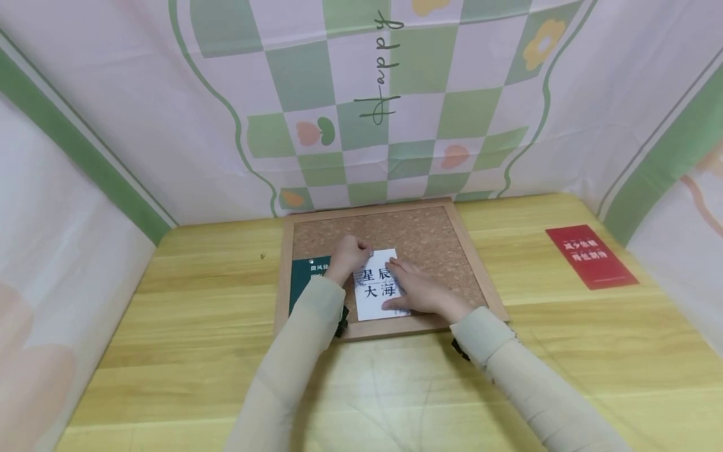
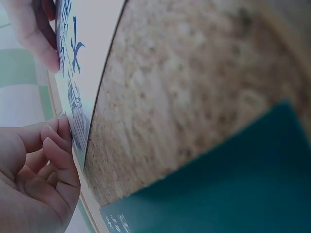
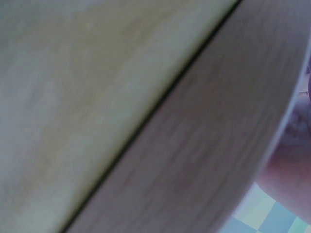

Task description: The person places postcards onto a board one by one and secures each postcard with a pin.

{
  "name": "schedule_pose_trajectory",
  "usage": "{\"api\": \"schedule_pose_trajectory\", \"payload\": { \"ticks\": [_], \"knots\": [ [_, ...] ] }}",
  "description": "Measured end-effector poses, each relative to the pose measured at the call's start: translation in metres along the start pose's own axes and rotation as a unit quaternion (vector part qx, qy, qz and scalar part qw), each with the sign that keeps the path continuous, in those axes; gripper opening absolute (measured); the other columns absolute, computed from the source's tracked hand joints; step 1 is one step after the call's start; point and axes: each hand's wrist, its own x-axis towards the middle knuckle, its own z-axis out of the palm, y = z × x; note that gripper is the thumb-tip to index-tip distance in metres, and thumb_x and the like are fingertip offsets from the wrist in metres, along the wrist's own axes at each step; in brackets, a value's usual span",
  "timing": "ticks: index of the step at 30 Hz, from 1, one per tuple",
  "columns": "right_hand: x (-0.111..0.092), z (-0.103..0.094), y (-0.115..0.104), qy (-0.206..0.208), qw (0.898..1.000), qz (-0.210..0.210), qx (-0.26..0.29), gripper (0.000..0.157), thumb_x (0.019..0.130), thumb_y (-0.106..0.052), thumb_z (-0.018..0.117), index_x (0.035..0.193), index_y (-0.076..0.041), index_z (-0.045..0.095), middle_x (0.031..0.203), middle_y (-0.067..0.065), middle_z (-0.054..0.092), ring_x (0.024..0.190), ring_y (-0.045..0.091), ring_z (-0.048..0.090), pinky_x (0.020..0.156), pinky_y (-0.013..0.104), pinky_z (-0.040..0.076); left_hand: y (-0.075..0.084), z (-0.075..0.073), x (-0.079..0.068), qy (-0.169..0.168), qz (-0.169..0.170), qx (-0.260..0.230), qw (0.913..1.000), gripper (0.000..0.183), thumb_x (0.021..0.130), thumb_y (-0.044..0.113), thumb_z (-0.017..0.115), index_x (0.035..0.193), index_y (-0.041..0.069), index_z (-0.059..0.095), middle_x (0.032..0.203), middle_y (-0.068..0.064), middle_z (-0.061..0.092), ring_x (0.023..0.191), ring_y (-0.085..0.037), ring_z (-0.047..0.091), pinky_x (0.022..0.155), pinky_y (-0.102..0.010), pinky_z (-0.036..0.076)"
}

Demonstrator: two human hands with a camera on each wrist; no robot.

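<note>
A white card [image 1: 374,307] with large dark characters lies on a wood-framed cork board [image 1: 418,229]. At its upper left corner my left hand [image 1: 348,257] pinches, thumb and fingertips together at the edge, the other fingers curled. Whether something small sits between those fingertips is hidden. In the left wrist view, the left hand [image 2: 41,170] meets the card [image 2: 95,43] at that corner. My right hand [image 1: 420,290] rests across the card's right side with its fingers spread and fairly straight. To the left, a dark green card [image 1: 302,276] is partly covered by my left arm.
A small light pin [image 1: 310,261] shows at the green card's top. Farther right, a red card [image 1: 592,257] with white characters lies on the yellow wooden table [image 1: 214,301]. Behind the board hangs a checkered cloth [image 1: 361,125].
</note>
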Motion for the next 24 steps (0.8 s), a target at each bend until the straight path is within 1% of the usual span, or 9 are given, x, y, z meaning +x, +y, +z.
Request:
{"api": "schedule_pose_trajectory", "payload": {
  "ticks": [12,17,24],
  "knots": [
    [-0.0001,-0.0011,0.0003,-0.004,1.000,0.005,0.011,0.094,0.083,-0.044,0.069,0.150,0.000,0.021,0.158,0.022,0.015,0.146,0.041,0.017,0.118,0.055,0.018,0.0029,-0.0002,-0.0007,-0.007,-0.005,0.003,1.0000,0.021,0.096,0.020,0.058,0.110,0.009,0.070,0.110,-0.009,0.068,0.104,-0.025,0.062,0.095,-0.039,0.050],
    [0.0002,-0.0014,0.0002,-0.006,1.000,0.008,0.012,0.094,0.083,-0.045,0.069,0.150,0.000,0.021,0.158,0.022,0.015,0.146,0.040,0.016,0.118,0.055,0.018,0.0033,-0.0002,-0.0013,-0.009,0.004,0.010,0.9999,0.021,0.096,0.020,0.058,0.109,0.009,0.070,0.110,-0.009,0.068,0.104,-0.025,0.062,0.094,-0.039,0.050],
    [-0.0006,-0.0007,-0.0005,-0.006,1.000,0.006,0.009,0.094,0.082,-0.045,0.069,0.150,0.000,0.021,0.158,0.022,0.016,0.146,0.041,0.017,0.118,0.055,0.018,0.0014,0.0001,-0.0012,-0.015,0.005,-0.003,0.9999,0.020,0.095,0.018,0.058,0.107,0.009,0.071,0.111,-0.009,0.068,0.106,-0.025,0.061,0.097,-0.040,0.049]
  ]
}}
